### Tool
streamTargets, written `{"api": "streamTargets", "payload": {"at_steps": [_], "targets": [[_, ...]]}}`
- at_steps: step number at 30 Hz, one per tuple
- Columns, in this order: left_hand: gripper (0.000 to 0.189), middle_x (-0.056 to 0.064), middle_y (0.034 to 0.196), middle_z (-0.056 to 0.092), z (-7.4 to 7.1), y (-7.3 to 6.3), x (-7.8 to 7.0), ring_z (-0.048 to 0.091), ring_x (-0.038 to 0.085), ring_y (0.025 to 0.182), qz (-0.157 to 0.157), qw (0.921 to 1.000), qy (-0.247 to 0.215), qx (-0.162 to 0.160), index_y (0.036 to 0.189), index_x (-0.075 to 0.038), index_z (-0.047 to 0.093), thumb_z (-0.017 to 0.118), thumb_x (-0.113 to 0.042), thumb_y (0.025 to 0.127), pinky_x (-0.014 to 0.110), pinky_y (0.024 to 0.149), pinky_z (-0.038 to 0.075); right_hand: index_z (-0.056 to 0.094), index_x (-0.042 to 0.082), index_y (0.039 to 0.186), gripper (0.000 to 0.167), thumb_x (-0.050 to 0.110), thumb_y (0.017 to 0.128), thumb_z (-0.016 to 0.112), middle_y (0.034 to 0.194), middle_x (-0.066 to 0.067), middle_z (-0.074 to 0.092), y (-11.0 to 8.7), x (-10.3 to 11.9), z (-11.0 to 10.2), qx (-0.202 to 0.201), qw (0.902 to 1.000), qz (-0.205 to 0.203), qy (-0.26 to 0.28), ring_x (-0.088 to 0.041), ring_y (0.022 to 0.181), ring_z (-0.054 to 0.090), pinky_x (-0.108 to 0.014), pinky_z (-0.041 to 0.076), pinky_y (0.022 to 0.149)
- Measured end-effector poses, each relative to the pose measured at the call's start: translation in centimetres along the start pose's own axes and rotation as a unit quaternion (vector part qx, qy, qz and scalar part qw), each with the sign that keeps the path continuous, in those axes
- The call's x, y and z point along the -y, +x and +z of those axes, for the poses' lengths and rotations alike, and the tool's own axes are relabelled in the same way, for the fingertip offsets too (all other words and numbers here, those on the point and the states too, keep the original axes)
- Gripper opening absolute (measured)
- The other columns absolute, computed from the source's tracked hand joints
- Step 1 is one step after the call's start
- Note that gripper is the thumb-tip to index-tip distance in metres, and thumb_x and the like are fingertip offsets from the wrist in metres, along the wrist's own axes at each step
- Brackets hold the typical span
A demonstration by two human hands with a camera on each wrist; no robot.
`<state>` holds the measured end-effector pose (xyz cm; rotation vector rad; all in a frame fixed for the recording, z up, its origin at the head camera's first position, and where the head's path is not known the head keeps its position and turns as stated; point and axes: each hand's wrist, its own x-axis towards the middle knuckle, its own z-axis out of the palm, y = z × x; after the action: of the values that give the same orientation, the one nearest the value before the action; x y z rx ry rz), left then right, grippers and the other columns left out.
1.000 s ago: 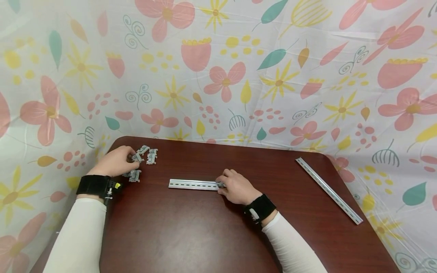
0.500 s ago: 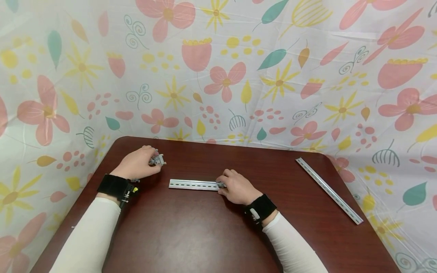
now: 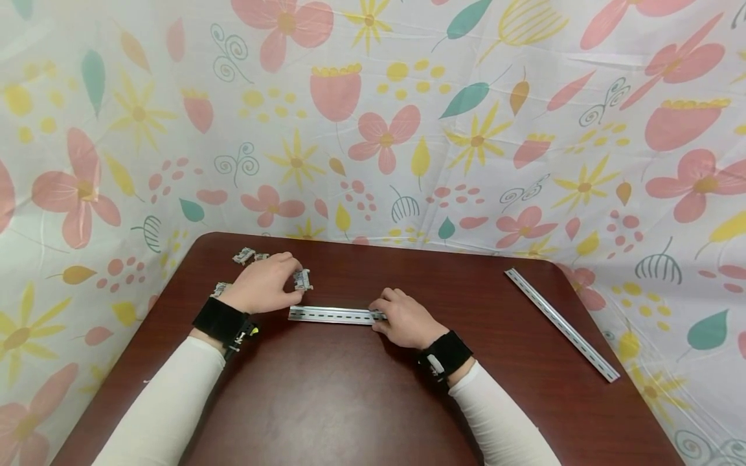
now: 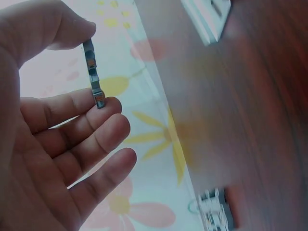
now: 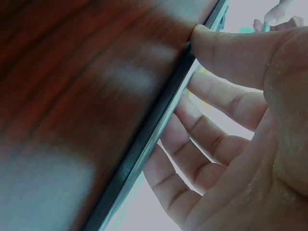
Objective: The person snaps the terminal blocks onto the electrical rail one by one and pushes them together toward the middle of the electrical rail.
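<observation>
My left hand (image 3: 265,285) pinches a thin grey terminal block (image 3: 302,279) between thumb and fingers, just above the left end of a slotted metal DIN rail (image 3: 329,315). In the left wrist view this terminal block (image 4: 94,72) shows edge-on, with small orange spots on it. My right hand (image 3: 405,320) grips the rail near its right end, which it hides. The right wrist view shows the thumb on one side of the rail (image 5: 144,130) and the fingers along the other. A small grey piece (image 3: 377,315) shows on the rail beside those fingers.
Several more terminal blocks (image 3: 243,255) lie at the back left of the brown table (image 3: 326,401), partly behind the left hand. A second, longer DIN rail (image 3: 562,325) lies slanted on the right. A floral curtain (image 3: 379,162) hangs behind the table.
My left hand has moved right from the loose terminal blocks, carrying one of them toward the left end of the rail. My right hand stays in place on the rail.
</observation>
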<state>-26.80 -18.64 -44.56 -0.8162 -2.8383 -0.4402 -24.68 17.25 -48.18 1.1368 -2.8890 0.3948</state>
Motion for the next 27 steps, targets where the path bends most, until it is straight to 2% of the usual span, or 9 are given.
{"api": "streamTargets", "payload": {"at_steps": [9, 13, 18, 22, 27], "targets": [[0.042, 0.005, 0.117, 0.068, 1.6, 1.3, -2.2, 0.064, 0.017, 0.095, 0.057, 0.9979, -0.013, -0.029, 0.129, -0.01, 0.074, 0.08, -0.035, 0.097, 0.037, 0.076, 0.057, 0.078, 0.008, 0.13, 0.032, 0.023, 0.102, 0.084, 0.114, -0.006, 0.063, 0.0, -0.1, -0.2, 0.009, 0.9999, 0.005, 0.01, -0.024, 0.103, 0.057, -0.042, 0.054, 0.089], [0.041, 0.003, 0.115, 0.067, 2.2, 2.0, -3.0, 0.061, 0.016, 0.093, 0.079, 0.9958, -0.016, -0.043, 0.129, -0.01, 0.074, 0.08, -0.034, 0.096, 0.036, 0.075, 0.055, 0.076, 0.007, 0.133, 0.036, 0.023, 0.102, 0.084, 0.117, -0.007, 0.064, 0.0, -0.2, -0.4, 0.014, 0.9994, 0.008, 0.031, -0.025, 0.105, 0.059, -0.043, 0.054, 0.091], [0.04, 0.002, 0.115, 0.066, 2.7, 2.8, -4.0, 0.062, 0.017, 0.096, 0.091, 0.9942, -0.02, -0.054, 0.128, -0.011, 0.074, 0.081, -0.033, 0.095, 0.037, 0.076, 0.056, 0.076, 0.007, 0.135, 0.034, 0.025, 0.106, 0.079, 0.121, -0.006, 0.067, 0.2, -0.4, -0.7, 0.009, 0.997, 0.022, 0.074, -0.024, 0.112, 0.061, -0.043, 0.055, 0.096], [0.041, 0.002, 0.116, 0.065, 2.9, 3.0, -4.7, 0.063, 0.018, 0.1, 0.101, 0.9925, -0.028, -0.062, 0.128, -0.01, 0.074, 0.081, -0.033, 0.094, 0.038, 0.077, 0.058, 0.074, 0.006, 0.138, 0.035, 0.029, 0.113, 0.07, 0.124, -0.004, 0.069, 0.7, -0.3, -0.9, -0.01, 0.9875, 0.046, 0.15, -0.023, 0.115, 0.062, -0.045, 0.054, 0.098], [0.043, 0.003, 0.118, 0.065, 3.2, 3.1, -5.1, 0.063, 0.019, 0.1, 0.109, 0.9909, -0.036, -0.07, 0.129, -0.008, 0.074, 0.083, -0.031, 0.094, 0.038, 0.079, 0.058, 0.076, 0.009, 0.136, 0.038, 0.038, 0.116, 0.063, 0.121, 0.001, 0.073, 1.5, 0.2, -0.9, -0.033, 0.965, 0.079, 0.248, -0.018, 0.1, 0.064, -0.042, 0.054, 0.09]]}}
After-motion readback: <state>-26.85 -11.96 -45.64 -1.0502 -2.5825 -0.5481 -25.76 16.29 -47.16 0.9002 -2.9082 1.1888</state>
